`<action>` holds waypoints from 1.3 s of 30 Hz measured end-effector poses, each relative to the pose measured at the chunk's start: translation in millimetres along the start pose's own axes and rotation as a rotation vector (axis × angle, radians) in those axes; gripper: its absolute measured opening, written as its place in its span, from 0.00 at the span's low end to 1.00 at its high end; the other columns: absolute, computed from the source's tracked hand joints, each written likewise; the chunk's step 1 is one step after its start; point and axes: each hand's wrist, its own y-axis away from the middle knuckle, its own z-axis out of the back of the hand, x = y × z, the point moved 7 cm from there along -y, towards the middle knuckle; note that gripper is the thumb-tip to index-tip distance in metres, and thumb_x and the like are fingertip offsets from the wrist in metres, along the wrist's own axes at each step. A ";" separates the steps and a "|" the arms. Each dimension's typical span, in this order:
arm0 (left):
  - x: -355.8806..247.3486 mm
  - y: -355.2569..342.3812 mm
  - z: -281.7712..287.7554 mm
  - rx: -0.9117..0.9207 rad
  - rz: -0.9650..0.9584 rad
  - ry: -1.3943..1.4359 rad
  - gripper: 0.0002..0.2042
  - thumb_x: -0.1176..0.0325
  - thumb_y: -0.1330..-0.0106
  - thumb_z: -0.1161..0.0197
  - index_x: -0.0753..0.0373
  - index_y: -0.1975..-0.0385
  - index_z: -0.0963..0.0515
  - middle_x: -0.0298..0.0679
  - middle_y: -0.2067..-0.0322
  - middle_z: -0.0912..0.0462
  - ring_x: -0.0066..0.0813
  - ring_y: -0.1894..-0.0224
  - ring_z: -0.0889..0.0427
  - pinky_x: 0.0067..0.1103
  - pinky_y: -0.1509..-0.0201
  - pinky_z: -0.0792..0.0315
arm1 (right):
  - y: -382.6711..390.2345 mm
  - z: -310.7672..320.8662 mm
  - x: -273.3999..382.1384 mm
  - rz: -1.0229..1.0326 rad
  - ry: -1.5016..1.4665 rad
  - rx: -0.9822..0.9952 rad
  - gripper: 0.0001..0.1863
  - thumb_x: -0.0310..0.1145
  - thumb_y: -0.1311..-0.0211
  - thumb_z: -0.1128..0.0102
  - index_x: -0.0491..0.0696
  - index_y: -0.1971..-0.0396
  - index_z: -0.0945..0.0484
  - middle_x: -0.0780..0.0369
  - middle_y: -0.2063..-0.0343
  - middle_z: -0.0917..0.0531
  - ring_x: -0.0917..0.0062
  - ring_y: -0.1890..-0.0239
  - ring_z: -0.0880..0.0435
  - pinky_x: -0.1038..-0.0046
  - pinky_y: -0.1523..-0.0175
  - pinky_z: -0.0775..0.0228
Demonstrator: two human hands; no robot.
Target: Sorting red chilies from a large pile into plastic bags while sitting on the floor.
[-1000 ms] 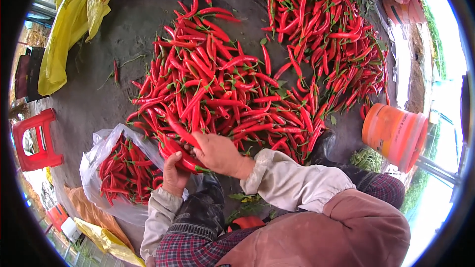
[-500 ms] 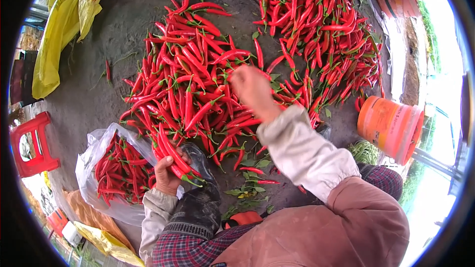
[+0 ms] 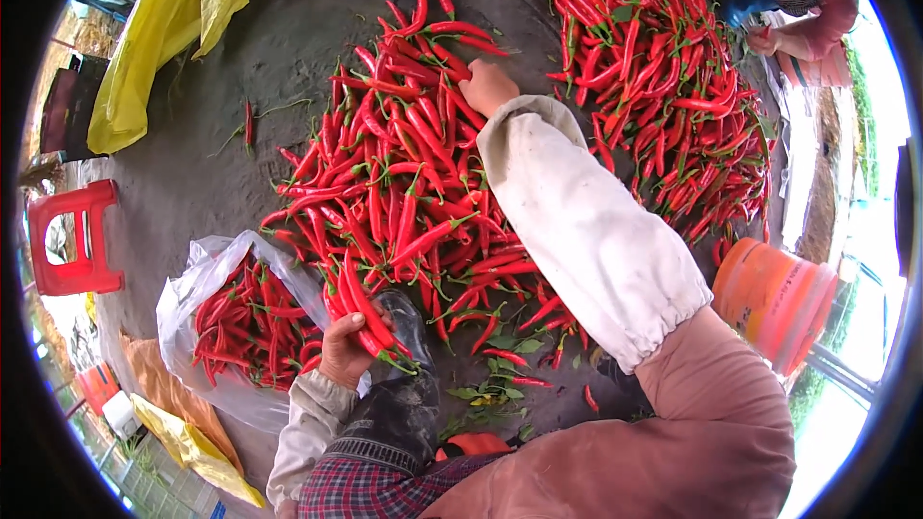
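My left hand point(image 3: 347, 350) is closed round a small bunch of red chili peppers point(image 3: 361, 298), their green stems toward me, beside a clear plastic bag point(image 3: 180, 322) of red chilies point(image 3: 252, 327). In front of me spreads a large pile of red chili peppers point(image 3: 409, 159). My right hand point(image 3: 488, 86) reaches to the far right edge of that pile. Its fingers are curled down among the chilies, and what they grip is hidden beneath the hand.
Another chili heap point(image 3: 663, 96) lies to the right. An orange bucket point(image 3: 769, 298) lies tipped at right, a red stool point(image 3: 82, 240) stands at left. Yellow sacking point(image 3: 139, 48) hangs at far left. Another person's arm point(image 3: 808, 34) shows at top right. Loose leaves point(image 3: 490, 389) lie near my boot point(image 3: 399, 404).
My right hand has moved farther away, to the pile's far right edge. The left hand still holds its bunch. The whole view has shifted slightly.
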 end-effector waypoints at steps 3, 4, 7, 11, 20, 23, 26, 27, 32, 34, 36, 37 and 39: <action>-0.6 1.7 4.1 -0.006 -0.010 0.005 0.26 0.72 0.47 0.34 0.61 0.45 0.32 0.42 0.62 0.22 0.40 0.59 0.19 0.39 0.51 0.24 | -11.7 -11.9 -9.1 -0.091 -0.085 0.328 0.27 0.44 0.50 0.36 0.38 0.55 0.20 0.45 0.57 0.17 0.53 0.49 0.20 0.59 0.44 0.29; 0.3 0.4 5.8 -0.013 0.001 0.003 0.26 0.71 0.47 0.34 0.61 0.46 0.32 0.42 0.62 0.22 0.40 0.58 0.19 0.39 0.50 0.24 | -8.7 -11.2 -13.5 -0.090 -0.146 0.333 0.26 0.45 0.54 0.35 0.38 0.61 0.18 0.45 0.59 0.17 0.52 0.52 0.18 0.60 0.47 0.27; 3.9 -6.8 10.3 -0.039 0.027 -0.009 0.25 0.71 0.47 0.33 0.62 0.47 0.30 0.42 0.61 0.21 0.40 0.57 0.19 0.39 0.50 0.24 | 4.2 6.1 -17.3 0.142 -0.190 0.215 0.25 0.45 0.53 0.35 0.39 0.62 0.17 0.46 0.64 0.16 0.54 0.58 0.16 0.62 0.52 0.26; 1.5 2.9 11.4 -0.057 0.029 -0.005 0.26 0.70 0.47 0.34 0.58 0.46 0.32 0.39 0.63 0.24 0.36 0.60 0.21 0.39 0.51 0.26 | 49.6 45.1 -17.7 0.154 -0.481 0.120 0.19 0.41 0.42 0.36 0.39 0.61 0.18 0.54 0.68 0.14 0.68 0.65 0.15 0.69 0.57 0.27; 2.8 4.0 11.4 -0.086 -0.018 -0.052 0.25 0.69 0.47 0.34 0.59 0.47 0.31 0.39 0.62 0.24 0.37 0.59 0.21 0.38 0.51 0.26 | 129.0 71.1 -41.6 -0.245 -1.135 0.055 0.14 0.33 0.40 0.36 0.44 0.57 0.20 0.69 0.71 0.20 0.87 0.72 0.26 0.83 0.69 0.36; 3.9 4.1 10.8 -0.058 -0.019 -0.034 0.25 0.69 0.47 0.34 0.59 0.47 0.31 0.39 0.62 0.23 0.38 0.59 0.21 0.39 0.51 0.26 | 90.4 74.1 -58.3 -0.243 -1.064 -0.090 0.12 0.31 0.47 0.35 0.43 0.63 0.21 0.67 0.69 0.18 0.84 0.69 0.23 0.79 0.67 0.32; 4.4 6.6 18.3 -0.087 -0.015 -0.001 0.24 0.70 0.46 0.34 0.59 0.48 0.31 0.39 0.63 0.23 0.38 0.59 0.21 0.39 0.51 0.26 | 46.7 62.9 -39.4 -0.053 -0.845 -0.052 0.16 0.33 0.50 0.34 0.41 0.62 0.23 0.60 0.66 0.16 0.75 0.66 0.18 0.73 0.61 0.28; 2.8 9.7 21.9 -0.101 -0.026 0.001 0.24 0.70 0.46 0.34 0.59 0.48 0.31 0.39 0.63 0.23 0.38 0.59 0.21 0.39 0.51 0.26 | 37.8 50.2 -26.2 -0.081 -0.590 0.050 0.17 0.34 0.50 0.36 0.41 0.61 0.22 0.56 0.65 0.16 0.69 0.63 0.17 0.68 0.58 0.27; 6.1 -2.5 15.1 -0.050 0.009 0.014 0.23 0.71 0.46 0.35 0.59 0.49 0.30 0.39 0.63 0.24 0.38 0.60 0.21 0.38 0.50 0.25 | -6.6 23.2 -26.0 0.044 0.133 -0.052 0.14 0.33 0.48 0.41 0.43 0.62 0.19 0.48 0.57 0.18 0.56 0.52 0.18 0.57 0.46 0.28; 2.9 -1.9 22.0 -0.078 0.006 0.008 0.23 0.71 0.46 0.34 0.59 0.49 0.30 0.39 0.63 0.24 0.38 0.59 0.20 0.38 0.50 0.25 | -13.1 14.7 -20.6 0.072 0.206 -0.017 0.15 0.34 0.47 0.41 0.43 0.61 0.19 0.48 0.56 0.18 0.56 0.51 0.18 0.57 0.46 0.28; 1.7 7.3 30.8 -0.119 0.002 0.008 0.23 0.71 0.46 0.34 0.59 0.49 0.30 0.39 0.63 0.24 0.37 0.59 0.20 0.38 0.50 0.25 | -4.9 8.7 -3.5 0.168 0.288 0.025 0.15 0.35 0.46 0.42 0.43 0.62 0.18 0.47 0.56 0.18 0.54 0.49 0.19 0.56 0.46 0.28; 0.9 7.7 32.2 -0.132 -0.001 0.005 0.23 0.70 0.46 0.34 0.59 0.49 0.30 0.39 0.63 0.24 0.37 0.59 0.20 0.38 0.50 0.25 | -3.1 12.4 -1.1 0.171 0.288 0.033 0.15 0.35 0.46 0.42 0.43 0.62 0.18 0.47 0.56 0.18 0.54 0.49 0.19 0.56 0.46 0.28; 0.9 7.9 33.6 -0.150 -0.001 0.006 0.23 0.70 0.46 0.34 0.59 0.49 0.30 0.39 0.63 0.23 0.37 0.59 0.20 0.39 0.50 0.25 | 4.5 12.9 -4.9 0.091 0.212 0.154 0.16 0.34 0.46 0.43 0.41 0.61 0.19 0.46 0.60 0.17 0.54 0.51 0.19 0.55 0.46 0.28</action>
